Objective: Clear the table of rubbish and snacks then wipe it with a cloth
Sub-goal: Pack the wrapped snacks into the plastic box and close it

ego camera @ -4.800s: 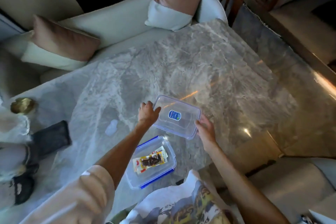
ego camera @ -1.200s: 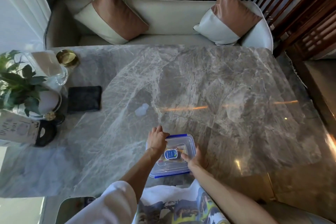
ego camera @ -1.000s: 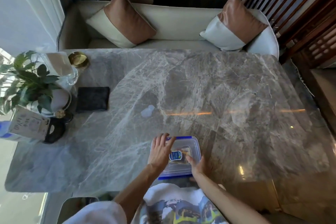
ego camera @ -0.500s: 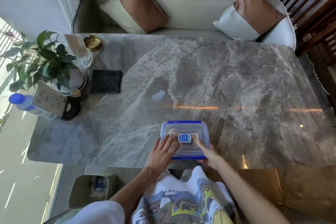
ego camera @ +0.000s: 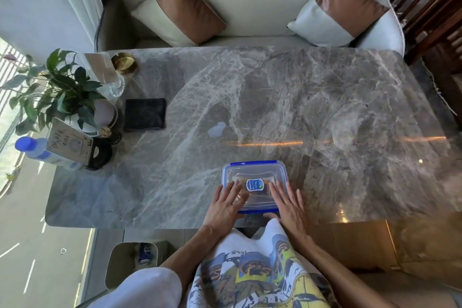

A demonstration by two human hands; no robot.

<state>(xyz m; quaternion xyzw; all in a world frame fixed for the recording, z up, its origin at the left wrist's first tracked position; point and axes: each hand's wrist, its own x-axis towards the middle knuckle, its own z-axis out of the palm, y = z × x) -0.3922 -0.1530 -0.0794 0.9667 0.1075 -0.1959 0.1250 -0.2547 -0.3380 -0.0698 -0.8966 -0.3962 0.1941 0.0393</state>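
A clear plastic container with a blue-rimmed lid (ego camera: 255, 170) stands near the front edge of the grey marble table (ego camera: 325, 107). A snack packet shows dimly through the lid. My left hand (ego camera: 225, 205) lies flat on the lid's near left part, fingers spread. My right hand (ego camera: 287, 204) lies flat on its near right part, fingers straight. A folded dark cloth (ego camera: 145, 114) rests at the table's left. A small pale scrap (ego camera: 217, 130) lies near the table's middle.
At the left end stand a potted plant (ego camera: 62, 90), a glass jug (ego camera: 113, 82), a gold dish (ego camera: 124, 64), a card sign (ego camera: 71, 144) and a blue-capped bottle (ego camera: 42, 152). A bin (ego camera: 132, 257) sits on the floor at the near left. A cushioned sofa (ego camera: 250, 20) lines the far side.
The lid, held above the open box earlier, now sits on it. Both hands have flattened on top of the lid. My view has pulled back and shifted left.
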